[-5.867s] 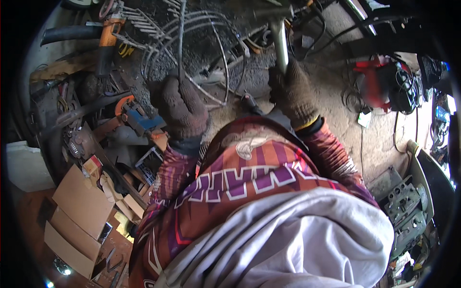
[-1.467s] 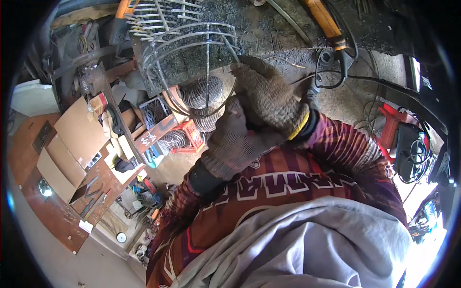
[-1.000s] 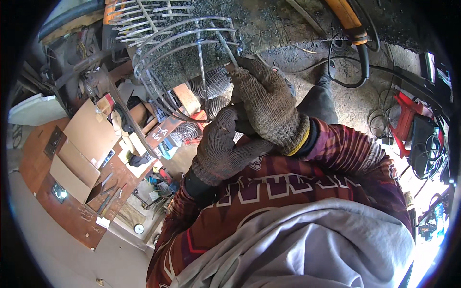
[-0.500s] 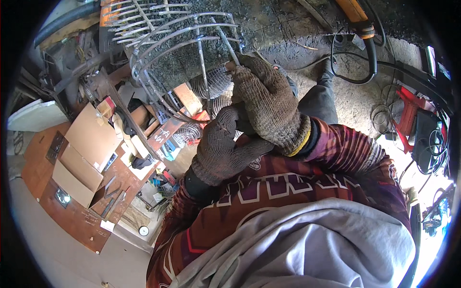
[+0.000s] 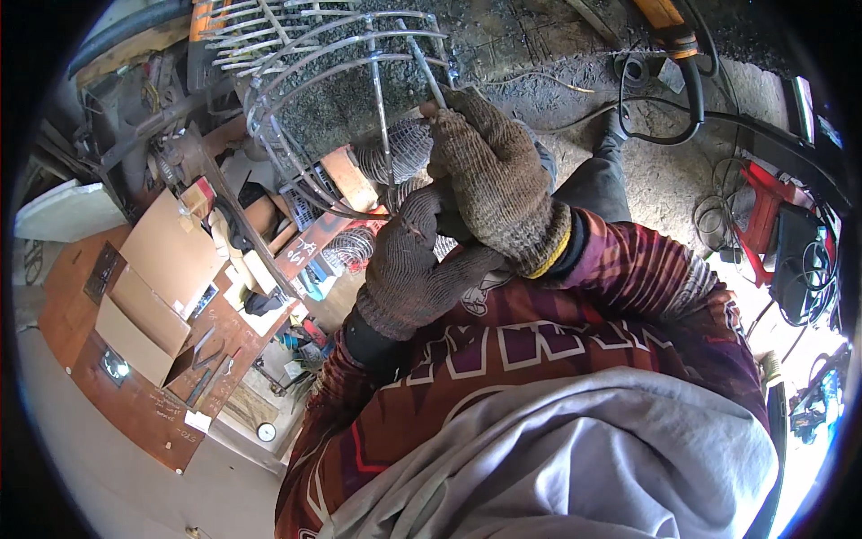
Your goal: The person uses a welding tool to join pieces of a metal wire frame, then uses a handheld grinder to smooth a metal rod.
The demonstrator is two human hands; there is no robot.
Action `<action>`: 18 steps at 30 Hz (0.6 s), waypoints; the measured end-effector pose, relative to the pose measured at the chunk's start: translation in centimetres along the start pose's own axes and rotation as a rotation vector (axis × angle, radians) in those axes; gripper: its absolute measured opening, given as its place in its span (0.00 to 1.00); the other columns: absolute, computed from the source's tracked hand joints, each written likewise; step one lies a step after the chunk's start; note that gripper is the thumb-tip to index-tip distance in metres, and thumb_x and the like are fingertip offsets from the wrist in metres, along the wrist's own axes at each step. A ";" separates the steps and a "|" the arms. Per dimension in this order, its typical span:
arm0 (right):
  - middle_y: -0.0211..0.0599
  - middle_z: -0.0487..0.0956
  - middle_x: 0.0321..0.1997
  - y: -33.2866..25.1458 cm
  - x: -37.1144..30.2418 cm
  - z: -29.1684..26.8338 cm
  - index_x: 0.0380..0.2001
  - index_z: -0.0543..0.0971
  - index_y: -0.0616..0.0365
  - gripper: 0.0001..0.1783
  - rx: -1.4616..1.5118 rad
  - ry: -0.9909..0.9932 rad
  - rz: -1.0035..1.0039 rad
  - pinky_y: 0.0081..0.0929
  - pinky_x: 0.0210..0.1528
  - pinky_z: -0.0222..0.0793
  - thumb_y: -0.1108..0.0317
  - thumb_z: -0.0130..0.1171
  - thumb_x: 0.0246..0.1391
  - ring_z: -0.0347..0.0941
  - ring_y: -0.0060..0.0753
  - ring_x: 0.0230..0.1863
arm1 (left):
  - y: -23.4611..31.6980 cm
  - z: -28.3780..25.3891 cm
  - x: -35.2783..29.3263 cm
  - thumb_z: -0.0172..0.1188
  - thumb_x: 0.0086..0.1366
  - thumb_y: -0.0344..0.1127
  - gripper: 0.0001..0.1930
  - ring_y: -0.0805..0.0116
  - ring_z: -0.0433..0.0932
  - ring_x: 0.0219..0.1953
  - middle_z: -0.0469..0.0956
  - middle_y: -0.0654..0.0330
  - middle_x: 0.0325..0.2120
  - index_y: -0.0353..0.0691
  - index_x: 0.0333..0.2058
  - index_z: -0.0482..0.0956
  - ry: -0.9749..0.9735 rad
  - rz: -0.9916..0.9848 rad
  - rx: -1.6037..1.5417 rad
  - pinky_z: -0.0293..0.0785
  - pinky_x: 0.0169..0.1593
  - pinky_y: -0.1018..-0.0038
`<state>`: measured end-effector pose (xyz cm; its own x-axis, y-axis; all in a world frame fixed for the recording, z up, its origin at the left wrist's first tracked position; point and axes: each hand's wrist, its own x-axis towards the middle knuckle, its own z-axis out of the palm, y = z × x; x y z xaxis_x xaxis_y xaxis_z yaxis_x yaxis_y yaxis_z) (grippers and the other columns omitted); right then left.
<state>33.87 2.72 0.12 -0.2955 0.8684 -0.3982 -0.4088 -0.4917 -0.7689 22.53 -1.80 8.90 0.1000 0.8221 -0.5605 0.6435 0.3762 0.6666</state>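
In front of me stands a rounded cage of bent metal rods (image 5: 375, 76), its curved bars joined by crosspieces. My right hand (image 5: 503, 184), in a brown knitted glove, is closed round a thin grey metal rod (image 5: 420, 63) that slants up and left across the cage's right side. Below and left of it, my left hand (image 5: 409, 260), gloved the same way, has its fingers curled at the cage's lower rim. The left thumb reaches under my right hand. Both hands are close together, and the rod's lower end is hidden in the right glove.
A metal grate (image 5: 260, 36) lies on the dark, gritty worktop (image 5: 512, 49) behind the cage. Coiled wire (image 5: 395, 151) sits beneath it. At left, a wooden table (image 5: 81, 319) holds an open cardboard box (image 5: 171, 242). An orange-handled tool (image 5: 664, 22) with a black cable lies upper right.
The view has shifted slightly. The cage and the rod sit a little higher in the picture, and my left hand has edged upward. Both hands keep nearly the same hold.
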 end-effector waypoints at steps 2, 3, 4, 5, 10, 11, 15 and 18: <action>0.26 0.75 0.25 0.4 0.1 0.1 0.52 0.80 0.58 0.16 0.017 -0.007 -0.019 0.21 0.27 0.66 0.59 0.53 0.72 0.69 0.16 0.26 | -0.2 0.1 -0.1 0.77 0.52 0.33 0.36 0.60 0.84 0.49 0.83 0.48 0.47 0.30 0.58 0.69 -0.003 0.009 -0.042 0.79 0.51 0.66; 0.25 0.75 0.25 0.2 0.0 0.2 0.51 0.80 0.58 0.16 0.004 0.016 -0.008 0.21 0.27 0.66 0.59 0.53 0.72 0.68 0.16 0.26 | -0.2 0.1 -0.2 0.77 0.52 0.33 0.36 0.60 0.84 0.49 0.83 0.49 0.47 0.30 0.58 0.69 0.008 -0.013 -0.037 0.79 0.51 0.66; 0.25 0.75 0.25 -0.2 -0.2 0.5 0.51 0.80 0.58 0.16 -0.009 0.038 0.002 0.20 0.27 0.66 0.59 0.54 0.72 0.68 0.16 0.26 | -0.1 0.2 -0.2 0.76 0.52 0.33 0.36 0.60 0.84 0.48 0.83 0.49 0.47 0.30 0.58 0.69 0.019 -0.036 -0.032 0.79 0.51 0.66; 0.25 0.75 0.25 -0.4 -0.3 0.7 0.51 0.80 0.58 0.16 -0.019 0.061 0.014 0.20 0.27 0.65 0.59 0.54 0.72 0.68 0.15 0.26 | 0.0 0.2 -0.3 0.76 0.52 0.32 0.36 0.60 0.84 0.48 0.84 0.49 0.46 0.30 0.58 0.69 0.029 -0.060 -0.025 0.79 0.51 0.66; 0.25 0.76 0.26 0.8 0.0 0.8 0.49 0.80 0.58 0.15 0.021 0.062 -0.043 0.19 0.27 0.65 0.59 0.54 0.72 0.68 0.16 0.25 | -0.1 0.3 -0.5 0.75 0.54 0.31 0.34 0.61 0.84 0.49 0.83 0.50 0.46 0.30 0.57 0.69 0.041 -0.040 -0.095 0.78 0.52 0.66; 0.25 0.76 0.26 1.1 0.0 1.1 0.49 0.80 0.58 0.15 0.004 0.083 -0.071 0.20 0.26 0.65 0.59 0.54 0.72 0.68 0.16 0.25 | -0.2 0.3 -0.7 0.75 0.55 0.31 0.33 0.61 0.84 0.49 0.83 0.50 0.46 0.30 0.57 0.69 0.037 -0.070 -0.126 0.78 0.52 0.66; 0.27 0.77 0.28 1.1 0.0 0.6 0.49 0.80 0.59 0.16 -0.026 0.059 -0.062 0.20 0.29 0.68 0.57 0.56 0.71 0.72 0.17 0.28 | -0.9 0.6 -0.8 0.74 0.56 0.31 0.33 0.61 0.82 0.51 0.82 0.49 0.48 0.30 0.58 0.69 0.031 -0.008 -0.104 0.77 0.53 0.67; 0.29 0.79 0.31 2.1 -0.2 0.9 0.49 0.79 0.59 0.17 -0.098 0.095 -0.167 0.20 0.32 0.71 0.55 0.58 0.69 0.75 0.19 0.32 | -1.8 0.4 -1.0 0.74 0.57 0.32 0.34 0.61 0.82 0.51 0.81 0.49 0.49 0.29 0.60 0.68 0.020 0.058 -0.086 0.77 0.53 0.67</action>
<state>32.29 1.50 -0.97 -0.1461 0.9416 -0.3034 -0.3581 -0.3362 -0.8710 21.61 -3.47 8.09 0.1200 0.8515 -0.5104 0.5695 0.3621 0.7380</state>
